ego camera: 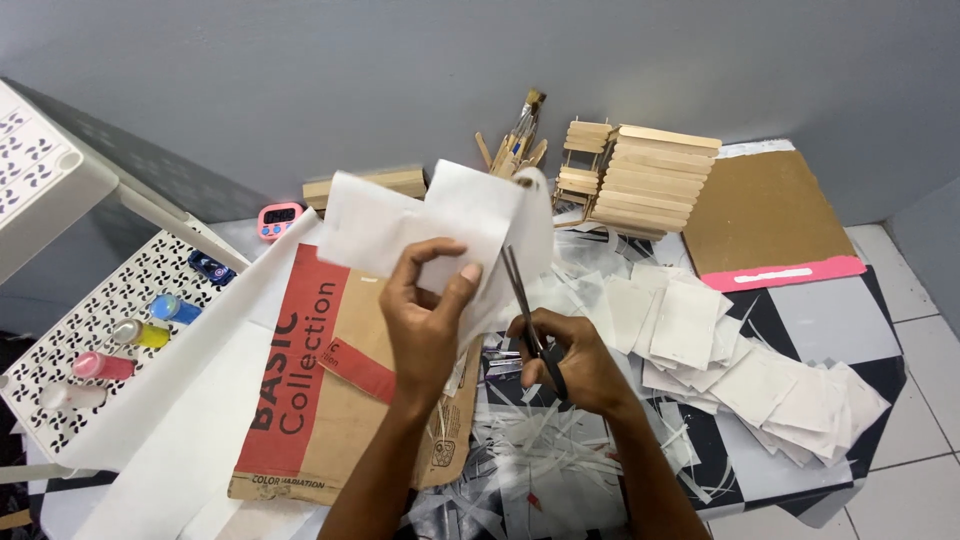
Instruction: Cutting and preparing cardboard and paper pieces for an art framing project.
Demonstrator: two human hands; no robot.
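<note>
the left hand [425, 320] is lifted above the table and pinches a sheet of white paper [425, 225] between the thumb and the bent fingers, so the sheet stands up in front of the camera, in the middle of the scene. the right hand [570, 365] is just to the right of it and a little nearer, with the fingers closed through the black handles of a pair of scissors [525, 310]. the blades point up and away, they are slightly apart, and they meet the right edge of the paper. under the left forearm lies a flat piece of brown cardboard with a red band [310, 390], and a long white sheet [190, 420] lies to the left of it. near the wrists there are many thin white paper strips [545, 450] on the black and white table [840, 320]. to the right, a wide heap of cut white paper squares [720, 350] covers the table. at the far side stand a small structure of wooden sticks [640, 180], some paintbrushes [522, 130] and a brown board with a pink edge [765, 215]. at the far left, a white perforated rack [130, 290] holds small paint bottles [140, 335], and a pink timer [278, 220] is behind it.
</note>
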